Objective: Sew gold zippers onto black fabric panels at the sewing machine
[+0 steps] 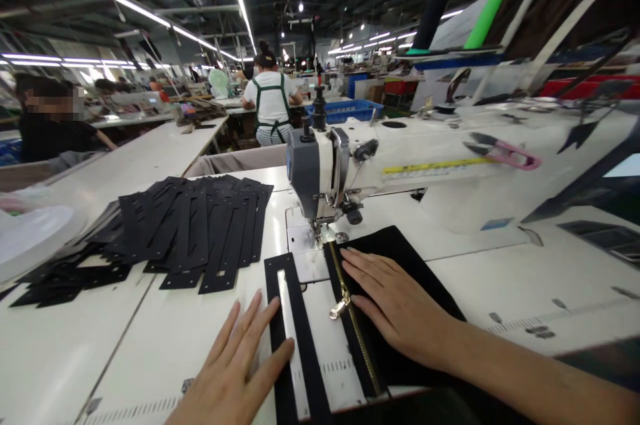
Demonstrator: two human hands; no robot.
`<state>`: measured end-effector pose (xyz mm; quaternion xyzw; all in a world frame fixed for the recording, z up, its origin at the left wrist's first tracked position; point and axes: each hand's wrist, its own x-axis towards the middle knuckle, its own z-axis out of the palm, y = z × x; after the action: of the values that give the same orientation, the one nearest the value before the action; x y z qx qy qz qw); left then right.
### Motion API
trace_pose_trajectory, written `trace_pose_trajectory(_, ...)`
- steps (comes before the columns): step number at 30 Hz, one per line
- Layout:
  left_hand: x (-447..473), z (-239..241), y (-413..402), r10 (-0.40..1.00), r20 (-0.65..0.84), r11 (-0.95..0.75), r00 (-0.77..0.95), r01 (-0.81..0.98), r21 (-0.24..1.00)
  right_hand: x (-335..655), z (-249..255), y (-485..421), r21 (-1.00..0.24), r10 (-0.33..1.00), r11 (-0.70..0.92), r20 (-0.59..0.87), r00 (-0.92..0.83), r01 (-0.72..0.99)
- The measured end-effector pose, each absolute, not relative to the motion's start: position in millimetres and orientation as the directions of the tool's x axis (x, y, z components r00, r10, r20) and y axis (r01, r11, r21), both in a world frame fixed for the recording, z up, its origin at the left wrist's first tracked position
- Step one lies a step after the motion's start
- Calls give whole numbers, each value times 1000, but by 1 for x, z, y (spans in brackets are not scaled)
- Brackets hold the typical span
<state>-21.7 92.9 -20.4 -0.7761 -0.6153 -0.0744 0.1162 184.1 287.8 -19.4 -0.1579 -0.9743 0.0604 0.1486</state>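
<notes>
My left hand point(240, 358) lies with fingers spread, its fingertips touching the left edge of a black slotted strip point(313, 371) flat on the table. My right hand point(395, 305) rests flat on a black fabric panel point(415, 251), fingers stretched towards the needle area. Beside its fingertips runs a gold-toothed zipper point(357, 335) on black tape, with a shiny metal zipper pull point(340, 307) partway along. The zipper's far end lies close to the presser foot point(321, 231) of the sewing machine point(345, 165). A gap of white table separates strip and zipper.
Many similar black slotted pieces point(200, 225) are heaped left of the machine. A white round object point(40, 238) sits at the far left. Pink-handled snips point(510, 151) lie on the machine arm, under thread cones point(487, 15). A person in an apron point(273, 98) works beyond.
</notes>
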Motion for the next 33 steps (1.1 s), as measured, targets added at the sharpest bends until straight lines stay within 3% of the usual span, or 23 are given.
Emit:
trace_pose_trajectory(6,-28,-11,122,956,272,-141,107,984,111,180,-19,293,-206,314,940,214,-925,271)
trace_pose_trajectory(12,-53,-20,142,912,405,-138,69,980,144,183,-25,284,-192,353,932,301,-886,307)
trace_pose_trajectory(16,-51,-9,139,891,453,-94,-46,955,281,188,-21,281,-185,242,964,311,-919,192)
trace_pose_trajectory(21,-33,10,153,883,457,-92,-108,914,395,192,-13,284,-305,142,952,391,-910,17)
trace_pose_trajectory(24,-20,17,169,872,485,-133,-64,923,362,193,-12,284,-296,119,955,433,-893,-17)
trace_pose_trajectory(26,-12,17,177,871,490,-156,-7,944,291,191,-15,283,-266,184,961,412,-892,75)
trace_pose_trajectory(29,-3,6,182,842,520,-217,145,973,79,186,-20,282,-218,305,945,325,-895,244)
trace_pose_trajectory(33,3,-20,179,759,530,-341,379,924,-172,183,-25,283,-185,308,947,293,-905,262)
